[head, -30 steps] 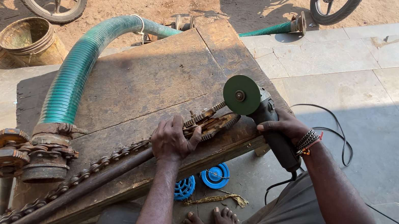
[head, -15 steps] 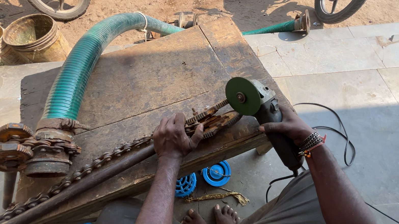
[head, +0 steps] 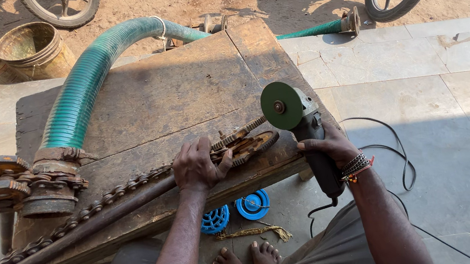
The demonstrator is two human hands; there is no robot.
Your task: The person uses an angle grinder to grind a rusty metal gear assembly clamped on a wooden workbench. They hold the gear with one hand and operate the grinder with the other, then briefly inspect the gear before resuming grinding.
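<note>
I am looking down at a worn wooden table and my left hand is pressing down on a rusty chain tool, its fingers curled over the near end so that the part under the palm is hidden. The tool's toothed head is lying at the table's front right edge, with a long rusty bar and a chain running off to the lower left, where both are cut off by the frame. My right hand is gripping the dark body of an angle grinder, fingers wrapped fully round it; its green disc is standing just above the tool's far tip, and I cannot tell whether it is touching. The grinder's black cord is looping over the paving. A green ribbed hose is lying across the table to a rusty flange. Blue fittings are partly hidden under the table near my bare feet.
</note>
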